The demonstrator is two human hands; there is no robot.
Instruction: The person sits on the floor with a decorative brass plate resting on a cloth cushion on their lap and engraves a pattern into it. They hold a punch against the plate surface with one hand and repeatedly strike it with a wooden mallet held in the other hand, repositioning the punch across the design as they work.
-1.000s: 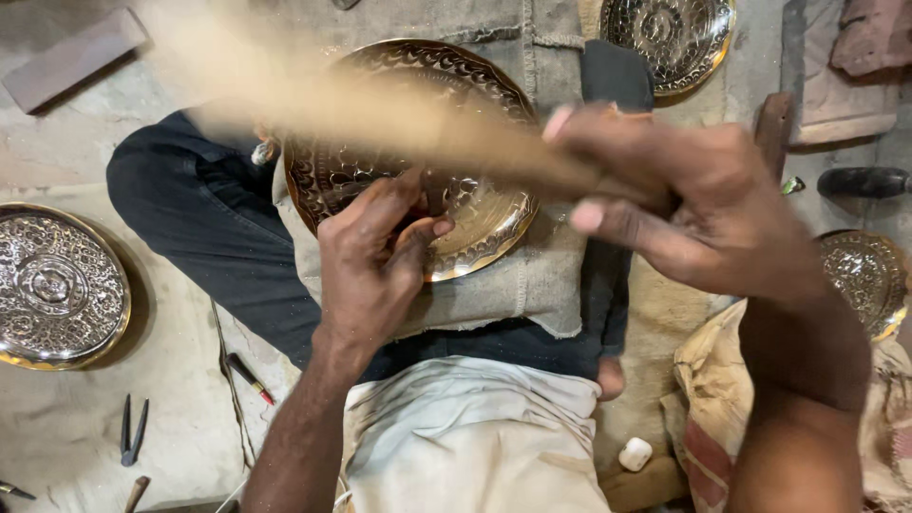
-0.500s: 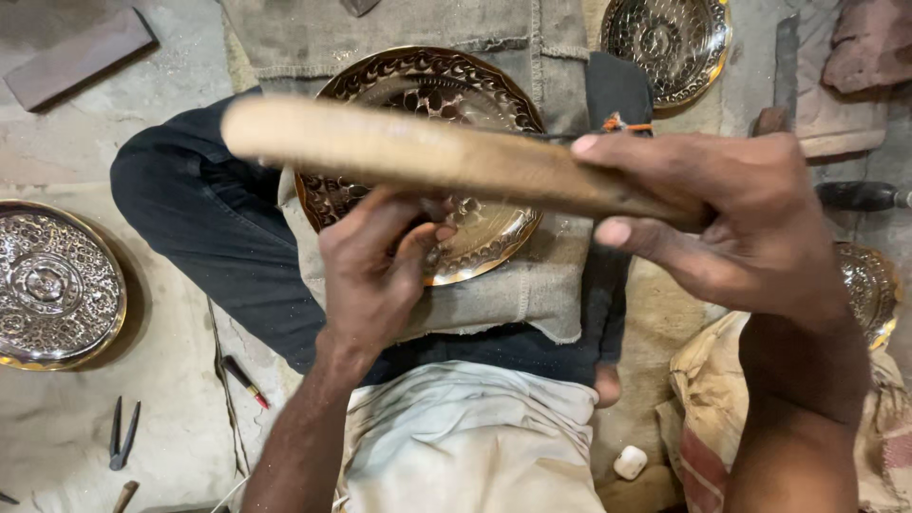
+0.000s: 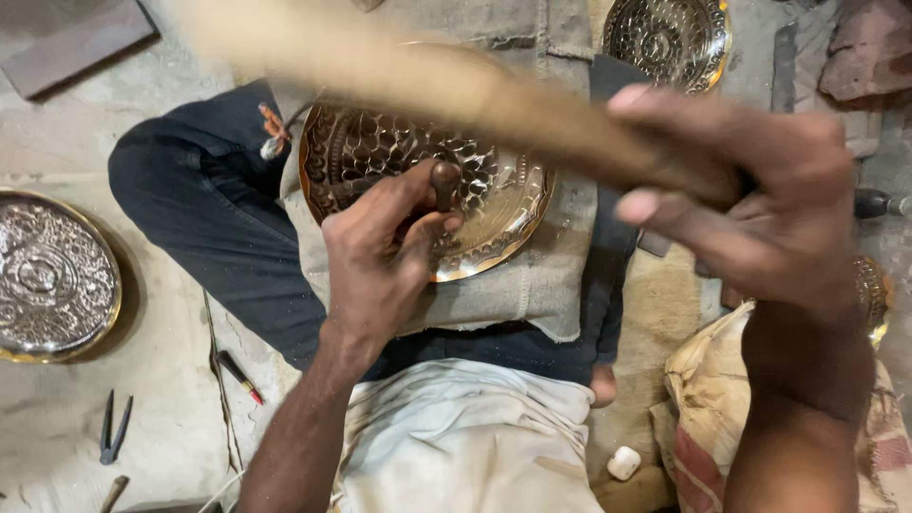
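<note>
**Mallet swung up again over the punch on the brass plate**

A short dark punch (image 3: 445, 180) is held upright by the left hand (image 3: 380, 261), its fingers pinched around the shaft and its tip set on the embossed brass plate (image 3: 418, 185). The plate lies on a grey padded cloth (image 3: 532, 285) across the lap, at the middle of the scene, with the punch standing a little right of the plate's centre.

A long wooden mallet (image 3: 427, 85) is gripped by the right hand (image 3: 750, 209), the fingers wrapped tightly round its near right end. The mallet is smeared by motion and runs from the right hand up toward the far left. Half a second ago it was seen sharp and lying almost level just above the left hand; now it is blurred and tilted, so a fresh swing is judged to be under way. The punch appears to have been shifted slightly on the plate as well, and the patterning is judged to be going on stroke by stroke.

On the floor to the left a finished silver-toned plate (image 3: 47, 275) is lying, with small pliers (image 3: 114, 427) and a red-tipped pencil (image 3: 239, 377) near it. Another patterned plate (image 3: 665, 38) is seen at the far right.
</note>
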